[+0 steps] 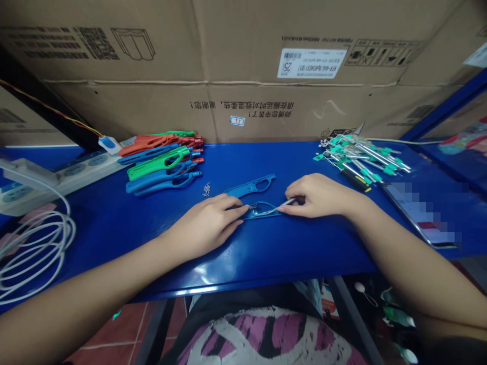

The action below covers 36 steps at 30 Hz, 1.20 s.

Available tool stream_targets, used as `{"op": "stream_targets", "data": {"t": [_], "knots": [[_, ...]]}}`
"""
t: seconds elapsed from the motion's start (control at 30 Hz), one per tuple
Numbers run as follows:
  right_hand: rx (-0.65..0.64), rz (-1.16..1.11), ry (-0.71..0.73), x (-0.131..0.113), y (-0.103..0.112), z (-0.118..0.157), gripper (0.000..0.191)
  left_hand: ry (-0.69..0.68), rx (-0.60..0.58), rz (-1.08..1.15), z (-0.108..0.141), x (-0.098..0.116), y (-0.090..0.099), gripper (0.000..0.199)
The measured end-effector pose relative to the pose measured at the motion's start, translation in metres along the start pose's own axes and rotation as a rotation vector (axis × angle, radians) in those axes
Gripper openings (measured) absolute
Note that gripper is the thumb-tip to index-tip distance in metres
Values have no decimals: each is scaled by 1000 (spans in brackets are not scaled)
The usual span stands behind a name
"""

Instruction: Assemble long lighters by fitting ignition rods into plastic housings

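My left hand point(209, 219), fingers closed, pinches the left end of a blue plastic lighter shell half point(262, 216) against the table. Inside the shell's loop-shaped opening lie a small dark part and a thin pale wire, partly hidden by my fingertips. A slim metal tube point(288, 202) is pinched between the thumb and fingers of my right hand point(323, 196), its tip at the shell's right end. Just behind lies a second blue shell half point(249, 188), touched by neither hand as far as I can see. Tiny metal pieces point(206, 189) are scattered left of it.
Orange, green and blue lighter shells point(163, 165) are piled at the back left beside a white power strip point(89, 165) and a coiled white cable point(47, 248). Metal tubes with green pieces point(361, 157) lie back right, near a phone point(418, 215). Cardboard point(243, 101) stands behind the table.
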State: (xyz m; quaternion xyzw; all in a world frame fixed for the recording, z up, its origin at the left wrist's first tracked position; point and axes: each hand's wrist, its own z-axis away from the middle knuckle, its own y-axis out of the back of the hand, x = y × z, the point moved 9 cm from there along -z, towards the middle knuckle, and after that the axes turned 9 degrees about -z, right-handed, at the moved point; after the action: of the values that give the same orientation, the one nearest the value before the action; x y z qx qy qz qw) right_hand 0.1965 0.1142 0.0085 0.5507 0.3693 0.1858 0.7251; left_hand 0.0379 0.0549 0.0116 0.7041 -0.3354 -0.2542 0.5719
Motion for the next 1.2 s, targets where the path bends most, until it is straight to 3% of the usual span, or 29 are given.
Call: {"op": "stream_targets", "data": {"t": [0.33, 0.6, 0.8, 1.0, 1.2], "knots": [[-60, -102, 27, -3, -9, -1, 53, -44, -40, -148, -2, 11, 0, 34], [-76, -246, 19, -2, -6, 2, 25, -5, -22, -68, 0, 2, 0, 31], [-85, -323, 75, -2, -5, 5, 21, -4, -11, -55, 1, -1, -3, 33], [-80, -249, -4, 5, -3, 7, 20, 6, -23, 2, 1, -2, -5, 33], [-53, -125, 55, -5, -1, 4, 15, 10, -38, 13, 1, -1, -6, 33]]}}
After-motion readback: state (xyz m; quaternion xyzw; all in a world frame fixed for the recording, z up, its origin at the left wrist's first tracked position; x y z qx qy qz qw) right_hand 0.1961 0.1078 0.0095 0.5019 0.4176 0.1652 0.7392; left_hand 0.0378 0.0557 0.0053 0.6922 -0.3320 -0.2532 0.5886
